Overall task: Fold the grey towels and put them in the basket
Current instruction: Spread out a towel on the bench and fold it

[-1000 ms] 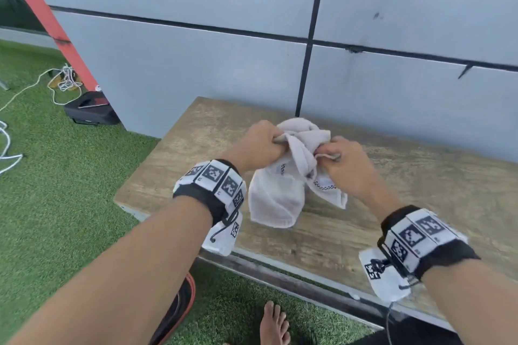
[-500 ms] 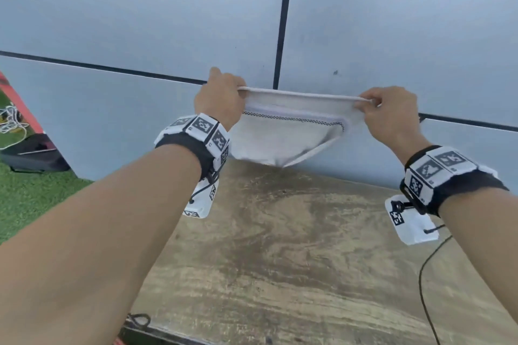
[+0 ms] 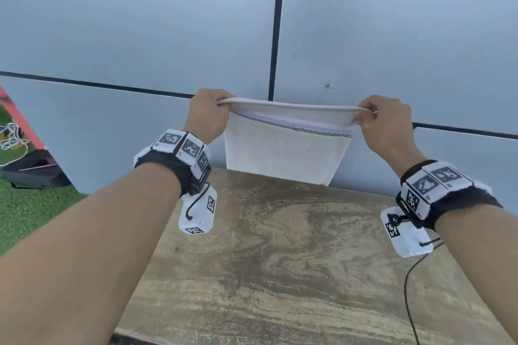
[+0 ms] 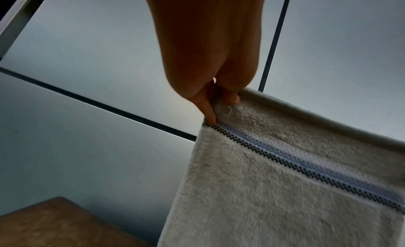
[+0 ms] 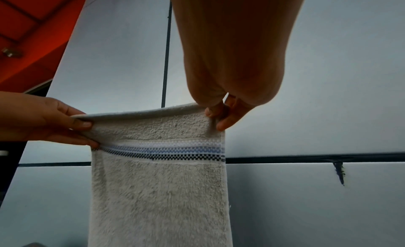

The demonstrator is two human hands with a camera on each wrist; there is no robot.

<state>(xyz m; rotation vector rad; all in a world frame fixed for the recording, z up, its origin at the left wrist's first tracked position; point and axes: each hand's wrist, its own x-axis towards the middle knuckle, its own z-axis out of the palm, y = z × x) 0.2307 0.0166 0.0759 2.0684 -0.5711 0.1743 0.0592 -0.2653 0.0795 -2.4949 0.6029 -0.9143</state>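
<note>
A small grey towel [image 3: 286, 152] with a blue and black checked stripe hangs spread flat in the air above the far end of the wooden table [image 3: 280, 260]. My left hand [image 3: 208, 115] pinches its top left corner, and my right hand [image 3: 378, 120] pinches its top right corner. The left wrist view shows the left hand [image 4: 219, 102] pinching the towel [image 4: 285, 190] at its hem. In the right wrist view the right hand [image 5: 219, 115] pinches the towel [image 5: 157, 190], and the left hand [image 5: 65, 124] holds the other corner. No basket is in view.
A grey panelled wall [image 3: 140, 22] with dark seams rises right behind the table. Green turf [image 3: 28, 210] lies to the left, with a dark case [image 3: 33, 173] and white cords [image 3: 11, 134] on it. A black cable [image 3: 409, 283] runs across the table's right side.
The bunched towel was lifted off the table and pulled out by its top corners. It now hangs flat and square, where half a second ago its lower part still sagged.
</note>
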